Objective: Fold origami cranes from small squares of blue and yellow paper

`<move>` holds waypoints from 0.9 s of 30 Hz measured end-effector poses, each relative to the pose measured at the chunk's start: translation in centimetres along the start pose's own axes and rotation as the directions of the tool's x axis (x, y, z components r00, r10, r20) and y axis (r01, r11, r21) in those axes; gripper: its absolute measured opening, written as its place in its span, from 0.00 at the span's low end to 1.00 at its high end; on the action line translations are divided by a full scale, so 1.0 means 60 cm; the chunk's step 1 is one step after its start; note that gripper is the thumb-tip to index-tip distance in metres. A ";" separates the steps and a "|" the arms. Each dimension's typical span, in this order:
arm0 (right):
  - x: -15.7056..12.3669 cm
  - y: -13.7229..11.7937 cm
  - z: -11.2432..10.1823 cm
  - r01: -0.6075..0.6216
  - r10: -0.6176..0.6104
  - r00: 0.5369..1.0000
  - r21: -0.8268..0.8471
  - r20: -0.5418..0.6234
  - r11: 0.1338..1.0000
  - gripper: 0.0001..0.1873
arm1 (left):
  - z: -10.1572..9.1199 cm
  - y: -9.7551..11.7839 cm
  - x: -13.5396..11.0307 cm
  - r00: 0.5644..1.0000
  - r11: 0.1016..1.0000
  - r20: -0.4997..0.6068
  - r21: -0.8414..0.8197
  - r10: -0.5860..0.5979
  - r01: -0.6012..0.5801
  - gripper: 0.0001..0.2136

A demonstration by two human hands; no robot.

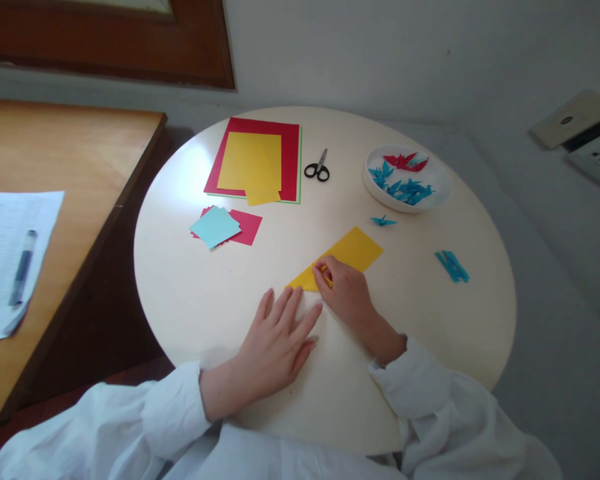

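Observation:
A sheet of yellow paper (pixel 359 249) lies slantwise on the round white table (pixel 180 287), with a folded, layered part at its lower left. My right hand (pixel 347 293) rests on it, fingers curled and pinched together at the paper's lower left portion, covering some of it. Flat on the tabletop, my left hand (pixel 275 343) has its fingers spread, and its fingertips reach the paper's lower left corner. A small blue paper crane (pixel 383 221) sits just beyond the yellow sheet.
Beyond are red sheets (pixel 290 160) under yellow paper (pixel 250 163), black-handled scissors (pixel 317 171), and a white bowl (pixel 375 190) of red and blue paper cranes (pixel 407 190). Small light-blue and pink paper squares (pixel 216 227) lie left; blue strips (pixel 452 266) lie right. A wooden desk (pixel 80 147) stands left.

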State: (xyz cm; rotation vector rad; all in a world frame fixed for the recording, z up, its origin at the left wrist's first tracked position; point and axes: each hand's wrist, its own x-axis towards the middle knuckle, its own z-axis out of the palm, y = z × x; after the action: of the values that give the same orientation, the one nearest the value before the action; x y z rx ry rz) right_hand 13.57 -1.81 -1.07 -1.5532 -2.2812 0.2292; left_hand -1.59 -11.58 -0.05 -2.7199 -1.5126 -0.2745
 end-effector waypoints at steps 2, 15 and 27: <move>0.000 -0.001 0.000 -0.007 0.007 1.000 -0.004 0.000 1.000 0.06 | 0.000 -0.001 0.003 1.000 1.000 -0.002 0.012 -0.012 0.012 0.23; 0.002 -0.006 -0.002 -0.027 0.028 0.998 -0.021 0.054 0.999 0.05 | 0.004 0.004 0.020 0.997 0.996 -0.022 0.061 -0.071 0.072 0.24; 0.003 -0.003 0.007 -0.004 0.004 1.000 -0.021 0.014 1.000 0.05 | 0.003 0.006 0.031 0.994 0.990 -0.006 0.085 -0.112 0.112 0.22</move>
State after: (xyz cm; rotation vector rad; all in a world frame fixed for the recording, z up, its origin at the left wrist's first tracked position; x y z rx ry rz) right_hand 13.19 -1.68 -1.32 -1.5717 -2.2983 0.2190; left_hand -0.28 -10.17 0.08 -2.5745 -1.6399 -0.2087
